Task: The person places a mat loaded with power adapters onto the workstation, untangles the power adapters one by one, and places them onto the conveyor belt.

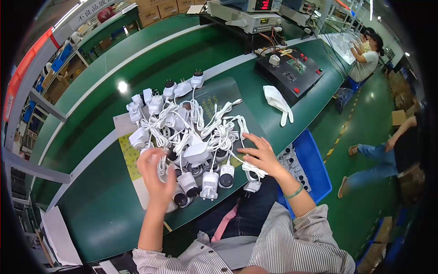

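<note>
A heap of white plug-in power adapters with coiled white cables (pixel 223 136) lies in front of me on the bench. My left hand (pixel 157 178) is at the heap's left front side, its fingers loosely bent and apart, with nothing visible in it. At the right side, my right hand (pixel 263 158) spreads its fingers over a cable coil; whether they touch it I cannot tell. Below that hand, one adapter (pixel 252 186) sits at the bench's front edge. A white adapter with a three-pin plug (pixel 209 185) and one with a round black plug face (pixel 226 176) lie between my hands.
A white glove (pixel 277 104) lies beside a black test box (pixel 292 68) with red buttons. Bench instruments (pixel 255 22) stand behind. A blue bin (pixel 315 160) holding small parts is below the bench edge at right. Other people sit and stand along the right.
</note>
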`<state>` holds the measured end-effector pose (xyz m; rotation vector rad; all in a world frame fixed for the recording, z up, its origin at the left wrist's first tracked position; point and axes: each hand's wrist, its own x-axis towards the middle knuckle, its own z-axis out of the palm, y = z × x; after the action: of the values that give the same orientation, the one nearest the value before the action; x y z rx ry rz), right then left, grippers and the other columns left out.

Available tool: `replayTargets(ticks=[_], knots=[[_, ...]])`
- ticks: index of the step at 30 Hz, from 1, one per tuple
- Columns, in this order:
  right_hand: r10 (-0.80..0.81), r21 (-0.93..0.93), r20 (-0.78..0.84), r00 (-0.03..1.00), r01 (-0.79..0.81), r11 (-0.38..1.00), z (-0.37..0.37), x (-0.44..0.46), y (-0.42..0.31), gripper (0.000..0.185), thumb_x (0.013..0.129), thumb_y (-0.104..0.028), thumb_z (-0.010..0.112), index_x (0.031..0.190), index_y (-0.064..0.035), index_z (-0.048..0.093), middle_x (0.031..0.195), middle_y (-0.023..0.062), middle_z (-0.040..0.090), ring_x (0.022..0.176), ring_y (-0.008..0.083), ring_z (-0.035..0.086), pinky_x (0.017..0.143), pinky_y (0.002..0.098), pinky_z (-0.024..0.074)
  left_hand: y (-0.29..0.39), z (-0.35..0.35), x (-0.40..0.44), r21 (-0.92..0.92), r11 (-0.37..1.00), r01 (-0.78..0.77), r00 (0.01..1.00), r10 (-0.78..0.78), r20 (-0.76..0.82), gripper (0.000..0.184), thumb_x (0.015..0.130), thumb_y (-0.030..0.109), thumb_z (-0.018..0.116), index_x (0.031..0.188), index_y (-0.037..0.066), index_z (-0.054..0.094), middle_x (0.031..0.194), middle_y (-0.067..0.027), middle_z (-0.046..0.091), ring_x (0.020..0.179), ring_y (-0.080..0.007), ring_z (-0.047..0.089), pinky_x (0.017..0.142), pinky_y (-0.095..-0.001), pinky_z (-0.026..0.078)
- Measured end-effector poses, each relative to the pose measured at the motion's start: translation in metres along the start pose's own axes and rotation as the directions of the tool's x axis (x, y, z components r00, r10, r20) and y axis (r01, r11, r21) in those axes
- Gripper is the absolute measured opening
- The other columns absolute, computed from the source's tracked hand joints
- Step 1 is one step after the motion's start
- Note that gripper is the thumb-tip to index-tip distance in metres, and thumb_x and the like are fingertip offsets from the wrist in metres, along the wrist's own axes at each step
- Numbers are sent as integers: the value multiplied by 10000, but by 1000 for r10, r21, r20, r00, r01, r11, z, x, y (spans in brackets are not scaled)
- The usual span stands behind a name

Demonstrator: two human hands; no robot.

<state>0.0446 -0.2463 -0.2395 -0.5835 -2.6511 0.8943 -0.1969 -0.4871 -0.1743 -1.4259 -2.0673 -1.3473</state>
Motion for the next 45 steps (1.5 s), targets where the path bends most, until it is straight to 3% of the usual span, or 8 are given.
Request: replayTargets(ticks=[5, 10, 16, 21, 27, 30, 36, 45], knots=[[8, -32, 5, 1000, -8, 999, 2, 1, 3, 350, 914, -404, 585, 1213, -258, 695, 1501, 55, 410, 1421, 320, 322, 1158, 537, 175, 111, 79, 1, -462, 565, -684, 440, 824, 357, 272, 781, 188, 619, 1044, 125, 643, 1113, -38, 613, 1141, -210, 572, 896, -349, 489], [-24, -52, 12, 1000, 25, 998, 7, 2, 14, 357, 914, -404, 584, 1237, -287, 681, 1501, 49, 398, 1421, 312, 315, 1159, 535, 169, 103, 164, -53, -233, 135, -963, -93, 646, 758, 318, 874, 274, 531, 1130, 139, 662, 1197, -25, 614, 1244, -223, 493, 1132, -412, 253], [-32, -75, -32, 999, 30, 997, 12, 2, 10, 342, 914, -386, 589, 1213, -253, 686, 1491, 55, 408, 1400, 311, 340, 1142, 547, 191, 99, 177, -80, 24, -56, -998, -12, 563, 827, 355, 904, 287, 483, 1132, 101, 682, 1171, -37, 633, 1205, -220, 491, 1121, -398, 237], [-51, -68, 0, 999, 51, 996, 3, 0, 4, 349, 928, -370, 589, 1237, -225, 665, 1497, 81, 393, 1408, 311, 330, 1141, 567, 180, 83, 172, -68, -229, 402, -886, 227, 809, 543, 295, 847, 232, 540, 1048, 38, 635, 1015, -59, 627, 1078, -241, 549, 1090, -410, 335], [-272, 98, 52, 961, 266, 959, -16, 2, 1, 484, 908, -300, 631, 1362, -152, 551, 1505, 147, 387, 1434, 340, 297, 1162, 542, 183, 94, 97, 8, -644, 752, 143, 593, 456, 664, 561, 870, 215, 699, 1351, 61, 455, 1041, -82, 581, 976, -216, 572, 871, -374, 457], [-294, 357, 272, 916, 187, 915, -1, -10, 30, 686, 859, -270, 677, 1460, -86, 402, 1465, 154, 453, 1350, 321, 437, 1152, 515, 238, 82, 65, 22, -666, 186, 722, 665, 81, 743, 548, 954, 197, 619, 1421, 54, 370, 1005, -58, 561, 857, -172, 553, 792, -335, 454], [-448, 134, 311, 838, 428, 894, -12, 7, -19, 779, 806, -502, 709, 1422, -95, 461, 1311, 103, 578, 1202, 275, 525, 1068, 442, 303, 44, 2, 59, -875, -194, 444, 874, -120, 470, 665, 907, 399, 633, 1432, 93, 362, 748, 65, 403, 489, -58, 329, 539, -286, 313], [-501, -207, 348, 792, 586, 783, -39, -8, -28, 577, 775, -516, 715, 1249, -210, 594, 1280, -9, 585, 1172, 221, 547, 956, 394, 390, -95, -120, 45, -530, 799, 284, 835, -478, -273, 479, 942, 202, 590, 1362, 26, 442, 797, 23, 486, 567, -48, 389, 496, -203, 285]])
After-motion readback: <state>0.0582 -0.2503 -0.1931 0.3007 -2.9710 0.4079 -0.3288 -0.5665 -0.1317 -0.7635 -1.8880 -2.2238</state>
